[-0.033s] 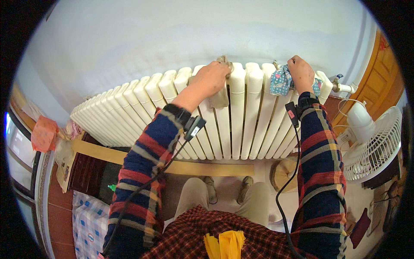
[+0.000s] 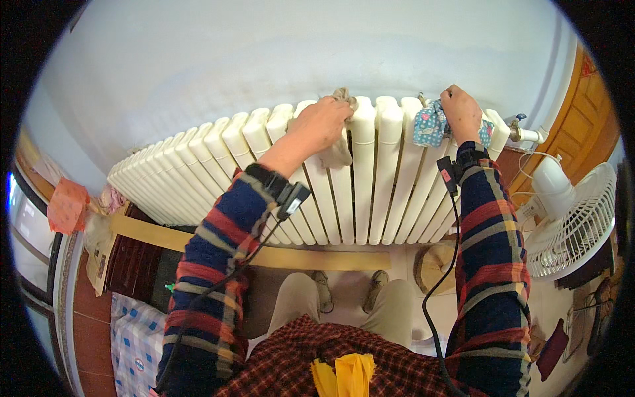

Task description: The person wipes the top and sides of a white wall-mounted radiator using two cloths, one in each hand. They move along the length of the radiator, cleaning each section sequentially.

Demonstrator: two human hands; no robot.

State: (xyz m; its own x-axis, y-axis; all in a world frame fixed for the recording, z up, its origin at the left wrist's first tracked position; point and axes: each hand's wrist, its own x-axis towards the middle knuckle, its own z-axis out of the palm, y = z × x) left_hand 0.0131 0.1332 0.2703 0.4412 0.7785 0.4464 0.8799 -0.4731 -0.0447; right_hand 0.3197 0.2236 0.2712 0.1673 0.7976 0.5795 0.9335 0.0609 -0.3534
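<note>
A white ribbed radiator (image 2: 363, 159) stretches along the wall in front of me. My left hand (image 2: 320, 126) is closed round a greyish-beige rag (image 2: 338, 155) at the top of the middle columns; part of the rag pokes up behind my fingers and part hangs over the front. Toward the right end, my right hand (image 2: 462, 111) grips a blue patterned cloth (image 2: 430, 124) draped over the radiator top. That cloth shows on both sides of my hand. My fingertips are partly hidden on both hands.
A valve with a pipe (image 2: 527, 135) sticks out at the radiator's right end. Beside it stand a white fan (image 2: 572, 218) and a wooden door (image 2: 574, 135). A long tan strip (image 2: 311, 259) lies low before the radiator. Checked fabric (image 2: 139, 337) is at lower left.
My left hand and forearm have shifted very slightly to the left and toward me, the rag with them. My right hand and the blue cloth look the same.
</note>
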